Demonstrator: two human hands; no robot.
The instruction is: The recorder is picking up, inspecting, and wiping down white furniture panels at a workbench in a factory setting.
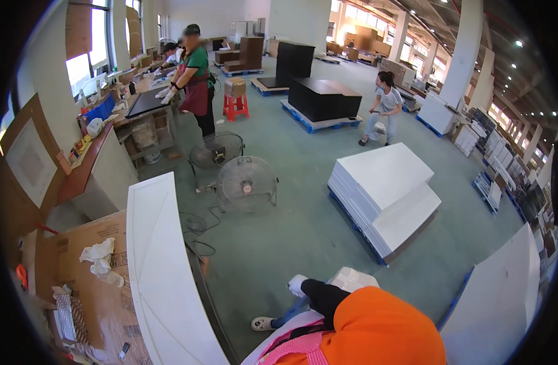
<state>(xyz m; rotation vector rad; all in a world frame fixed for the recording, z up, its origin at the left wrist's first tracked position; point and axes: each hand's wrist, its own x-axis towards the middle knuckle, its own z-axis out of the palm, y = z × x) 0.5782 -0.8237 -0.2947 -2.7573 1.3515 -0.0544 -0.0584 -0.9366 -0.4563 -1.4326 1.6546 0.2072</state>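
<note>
My right hand (297, 285), in a white glove below a black sleeve, hangs low over my jeans leg. Its fingers are too small and turned away to make out, and nothing shows clearly in it. Beside that forearm is a pale, boxy object (352, 278), partly covered by my orange sleeve. My left hand is out of the picture. A long white panel (160, 274) with thin raised strips lies on the workbench to my left. Cardboard (108, 228) covers the bench under it, and a crumpled white glove (99, 252) rests there.
Two floor fans (247, 188) stand ahead, with a cable (200, 225) on the floor. White panels (382, 188) are stacked on a blue pallet to the right; another white stack (498, 298) is nearer. One person (200, 79) works at a far bench; another (385, 106) crouches near black stacks (324, 100).
</note>
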